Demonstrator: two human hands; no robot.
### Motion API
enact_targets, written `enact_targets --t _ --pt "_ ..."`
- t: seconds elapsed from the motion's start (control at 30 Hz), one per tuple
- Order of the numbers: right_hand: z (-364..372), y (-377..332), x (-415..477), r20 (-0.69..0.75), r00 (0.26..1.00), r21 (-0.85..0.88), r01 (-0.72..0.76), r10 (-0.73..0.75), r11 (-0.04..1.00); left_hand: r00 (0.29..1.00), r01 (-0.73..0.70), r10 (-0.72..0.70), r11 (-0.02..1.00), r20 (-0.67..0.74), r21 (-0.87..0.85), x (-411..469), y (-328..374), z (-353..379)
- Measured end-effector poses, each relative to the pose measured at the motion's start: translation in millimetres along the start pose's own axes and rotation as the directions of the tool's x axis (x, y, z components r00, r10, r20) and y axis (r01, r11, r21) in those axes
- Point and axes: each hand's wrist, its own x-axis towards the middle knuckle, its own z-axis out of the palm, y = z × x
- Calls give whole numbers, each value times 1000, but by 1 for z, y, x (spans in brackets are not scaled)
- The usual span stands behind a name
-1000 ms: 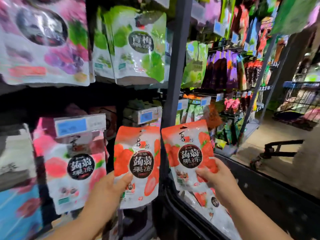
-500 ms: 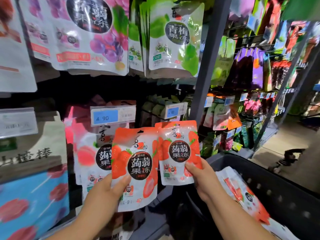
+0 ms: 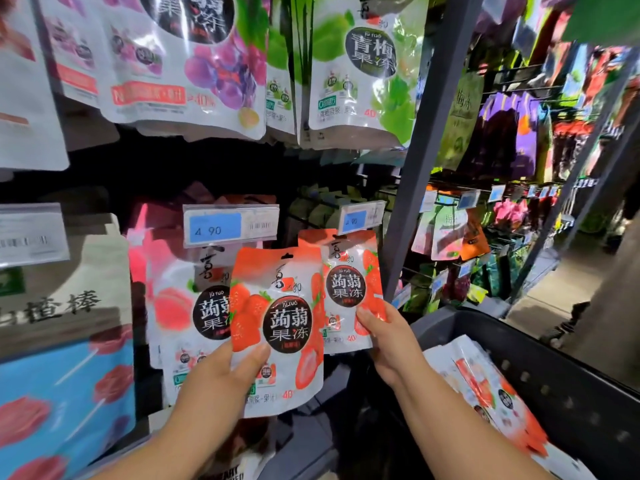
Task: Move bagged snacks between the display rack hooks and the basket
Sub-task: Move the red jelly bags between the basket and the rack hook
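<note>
My left hand (image 3: pixel 221 379) grips a red-and-white strawberry jelly bag (image 3: pixel 277 327) by its lower left edge, thumb on the front. My right hand (image 3: pixel 391 337) pinches a second strawberry bag (image 3: pixel 349 289) at its lower right corner. This second bag sits partly behind the first, its top up near a blue price tag (image 3: pixel 360 220). Both bags are held upright in front of the rack. A dark plastic basket (image 3: pixel 561 386) at the lower right holds more strawberry bags (image 3: pixel 485 393).
Peach jelly bags (image 3: pixel 180 306) hang behind the left bag under a 4.90 price tag (image 3: pixel 228 228). Grape bags (image 3: pixel 180 64) and green plum bags (image 3: pixel 360 74) hang above. A grey rack post (image 3: pixel 426 140) rises beside my right hand. More racks run off to the right.
Both hands have drawn closer to the rack. The right bag has slid left behind the left bag and up toward the price tag. The view has shifted closer.
</note>
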Motion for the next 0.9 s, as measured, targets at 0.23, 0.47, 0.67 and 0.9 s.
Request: enact_targets --t 0.23,0.47,0.67,0.9 --pt "12 3 22 -38 999 -150 -26 21 988 1000 -12 9 992 -18 -125 -1 8 8" --pt "18 5 22 -122 990 -444 13 -75 896 999 1 -9 981 -39 -191 4 4 15" --pt "24 -3 -19 -71 972 -442 169 -223 881 1000 -19 21 979 7 -204 4 8 23" --pt "22 -2 -36 257 963 -195 -29 80 980 1000 2 2 961 15 -275 15 12 46"
